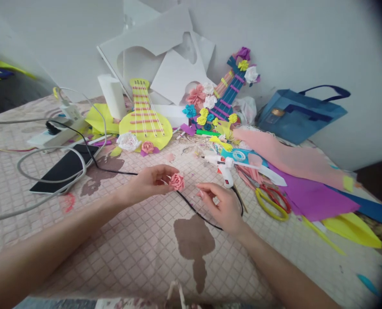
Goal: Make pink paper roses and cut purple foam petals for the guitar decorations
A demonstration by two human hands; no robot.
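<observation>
A small pink paper rose [177, 182] is pinched in the fingertips of my left hand [152, 182], above the middle of the table. Just to its right, my right hand [218, 204] hovers with its fingers curved and apart, holding nothing that I can see. A white hot glue gun [224, 167] lies beyond my right hand, and its black cord [194, 209] runs past both hands. Behind my left hand stands a yellow paper guitar [150, 126] with white strings. A white paper flower [128, 141] and another pink rose [148, 147] lie at its base.
Scissors with yellow and red handles [273, 204] lie right, beside purple paper [307, 189] and pink crepe paper [294, 156]. A blue flower-covered guitar [226, 101] leans at the back near a blue bag [302, 113]. Left are a power strip [53, 133], a black tablet-like slab [60, 171] and loose cables.
</observation>
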